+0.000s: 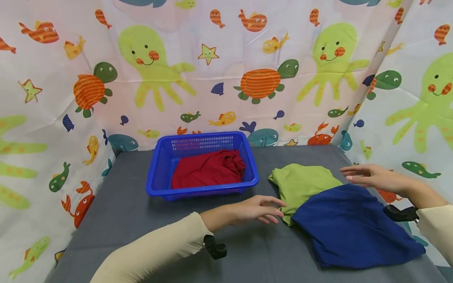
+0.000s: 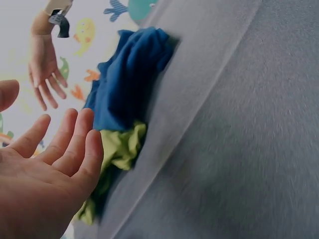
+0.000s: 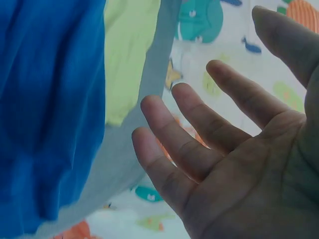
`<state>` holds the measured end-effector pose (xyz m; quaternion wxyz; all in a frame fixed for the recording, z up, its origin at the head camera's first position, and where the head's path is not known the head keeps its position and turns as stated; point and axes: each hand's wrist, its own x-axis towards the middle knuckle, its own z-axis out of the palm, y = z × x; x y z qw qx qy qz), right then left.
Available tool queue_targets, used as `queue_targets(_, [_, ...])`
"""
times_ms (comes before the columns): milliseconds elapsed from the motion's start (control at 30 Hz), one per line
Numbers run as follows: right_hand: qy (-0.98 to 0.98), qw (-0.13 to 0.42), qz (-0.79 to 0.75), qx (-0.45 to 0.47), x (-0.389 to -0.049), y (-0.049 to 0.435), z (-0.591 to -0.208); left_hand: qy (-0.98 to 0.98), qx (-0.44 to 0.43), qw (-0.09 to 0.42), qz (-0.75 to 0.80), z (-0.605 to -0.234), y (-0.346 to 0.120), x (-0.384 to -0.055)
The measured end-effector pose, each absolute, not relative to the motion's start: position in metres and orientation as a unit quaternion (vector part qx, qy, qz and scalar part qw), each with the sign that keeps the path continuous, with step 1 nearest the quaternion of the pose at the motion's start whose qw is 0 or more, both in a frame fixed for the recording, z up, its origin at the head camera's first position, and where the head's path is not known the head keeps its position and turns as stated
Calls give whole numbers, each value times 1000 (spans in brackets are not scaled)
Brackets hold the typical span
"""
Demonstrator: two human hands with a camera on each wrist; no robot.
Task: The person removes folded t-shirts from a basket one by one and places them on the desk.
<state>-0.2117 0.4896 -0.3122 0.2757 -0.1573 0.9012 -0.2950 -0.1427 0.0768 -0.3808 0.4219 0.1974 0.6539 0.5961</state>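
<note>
My left hand [image 1: 255, 210] hovers near the left edge of a yellow-green cloth [image 1: 301, 184], its fingers relaxed and holding nothing. Over at the right, my right hand [image 1: 378, 179] is raised beyond the far right part of a blue cloth [image 1: 354, 232], fingers loosely extended. The blue cloth lies partly over the green one, and both are rumpled on the table. In the right wrist view the palm and spread fingers [image 3: 199, 134] show nothing in them. The left wrist view also has the left hand [image 2: 55, 164] with an open palm.
A blue plastic basket [image 1: 152, 173] stands at the back middle of the grey table [image 1: 127, 220], with a crumpled red cloth [image 1: 205, 171] inside. A white curtain [image 1: 226, 35] printed with sea animals surrounds the table at the back and both sides.
</note>
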Motion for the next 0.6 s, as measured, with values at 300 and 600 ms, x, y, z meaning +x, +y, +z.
queue_targets(300, [881, 281, -328, -191, -215, 448, -312, 675, 181, 389, 601, -364, 40, -148])
queue_targets(600, [874, 267, -330, -238, -220, 408, -314, 687, 170, 349, 614, -349, 2, -156])
